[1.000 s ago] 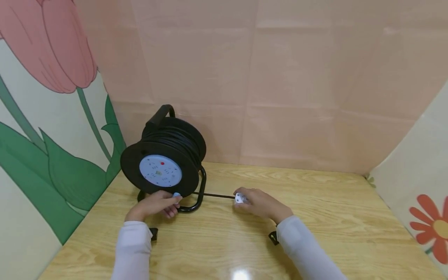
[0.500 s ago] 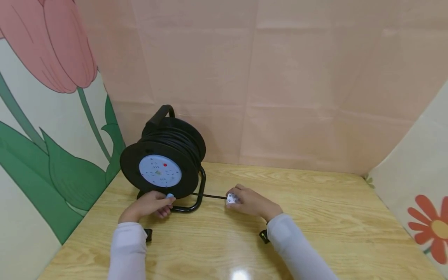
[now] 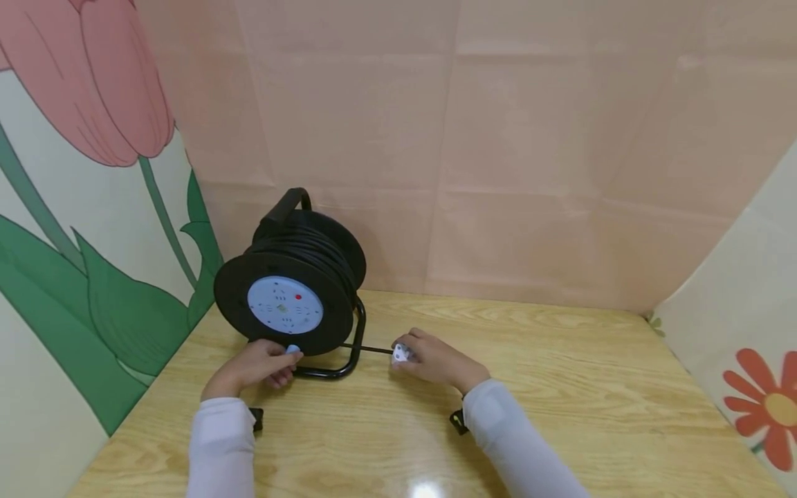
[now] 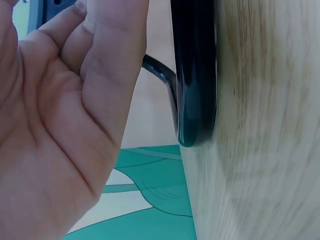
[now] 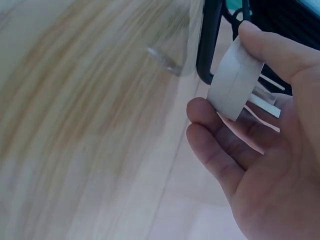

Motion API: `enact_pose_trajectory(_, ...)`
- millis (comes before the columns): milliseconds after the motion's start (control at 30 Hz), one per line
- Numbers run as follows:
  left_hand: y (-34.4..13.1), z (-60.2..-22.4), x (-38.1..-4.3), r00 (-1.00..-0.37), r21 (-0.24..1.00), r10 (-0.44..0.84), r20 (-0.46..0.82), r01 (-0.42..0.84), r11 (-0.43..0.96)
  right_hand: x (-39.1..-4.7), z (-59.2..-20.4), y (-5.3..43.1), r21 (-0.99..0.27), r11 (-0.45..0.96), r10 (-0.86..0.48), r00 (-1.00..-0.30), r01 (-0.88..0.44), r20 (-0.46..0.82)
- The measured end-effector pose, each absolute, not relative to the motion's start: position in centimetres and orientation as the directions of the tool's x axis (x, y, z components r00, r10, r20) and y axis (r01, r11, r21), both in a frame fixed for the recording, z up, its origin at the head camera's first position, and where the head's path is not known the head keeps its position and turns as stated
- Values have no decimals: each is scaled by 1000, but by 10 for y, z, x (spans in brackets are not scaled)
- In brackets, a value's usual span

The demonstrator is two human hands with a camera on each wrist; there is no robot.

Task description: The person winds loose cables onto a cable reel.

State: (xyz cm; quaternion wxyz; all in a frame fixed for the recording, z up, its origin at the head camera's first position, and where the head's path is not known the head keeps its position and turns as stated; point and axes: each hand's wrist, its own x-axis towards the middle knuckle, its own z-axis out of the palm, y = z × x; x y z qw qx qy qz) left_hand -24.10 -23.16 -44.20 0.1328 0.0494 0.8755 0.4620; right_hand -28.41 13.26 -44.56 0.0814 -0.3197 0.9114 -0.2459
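Observation:
A black cable reel [image 3: 233,294] with dark cable wound on its drum stands at the left of the table. Its front carries a pale blue socket panel [image 3: 285,319] with a red dot. At the bottom of the front disc, my left hand [image 3: 252,366] pinches a small blue crank knob [image 3: 292,350]. My right hand [image 3: 438,363] holds a white plug [image 3: 400,354] to the right of the reel. From the plug a short length of black cable [image 3: 376,351] runs to the reel. In the right wrist view, thumb and fingers grip the plug body [image 5: 235,80], its metal pins [image 5: 265,104] toward the palm.
The reel rests on a black tube stand [image 3: 336,374], whose rounded bar [image 4: 195,95] lies along the wooden table [image 3: 560,387] in the left wrist view. A black carrying handle [image 3: 286,205] tops the reel. A pink sheet [image 3: 498,173] hangs behind, and flower-printed panels [image 3: 168,346] flank the table.
The left hand and knob have shifted left along the disc's lower edge, and the red dot has turned clockwise. The right hand has come left with the plug, shortening the free cable.

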Motion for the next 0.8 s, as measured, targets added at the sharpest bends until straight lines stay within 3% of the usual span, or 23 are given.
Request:
enact_pose_trajectory(333,-241,-441,-239,-971,801,184,-152,-12,598,-292,-455,121,-426,692,-594,-795,-582,122)
enact_pose_trajectory(800,-256,-435,-233,-992,705,69,-108,-27,709,-294,-455,99,-433,705,-591,-803,-562,79)
